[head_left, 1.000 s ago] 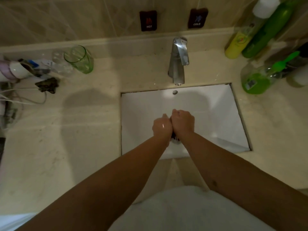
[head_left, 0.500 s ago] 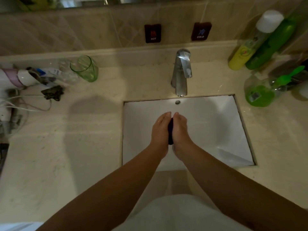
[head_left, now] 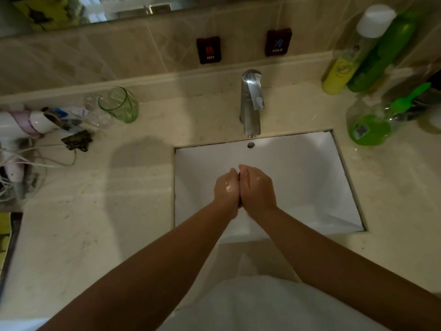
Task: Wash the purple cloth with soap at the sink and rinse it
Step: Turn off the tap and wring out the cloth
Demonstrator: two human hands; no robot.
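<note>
Over the middle of the white sink point(head_left: 310, 168), my left hand point(head_left: 226, 187) and my right hand point(head_left: 256, 187) are pressed together, both wet and glossy. The purple cloth point(head_left: 239, 176) is squeezed between the palms; only a thin dark sliver shows in the gap near the fingertips and at the wrists. Fingers of both hands curl around it. The chrome tap point(head_left: 250, 101) stands behind the sink, and no water stream is visible.
Green soap bottle point(head_left: 368, 125), a yellow bottle point(head_left: 338, 75) and a tall green bottle point(head_left: 381, 56) stand at the right. A green glass point(head_left: 119, 103), a hair dryer point(head_left: 21, 123) with cables and small clutter lie at the left of the counter point(head_left: 107, 211).
The hands went from side-by-side fists to flat palms with the dark cloth showing between them, then closed tighter together so the cloth is almost hidden. The camera tilted up slightly.
</note>
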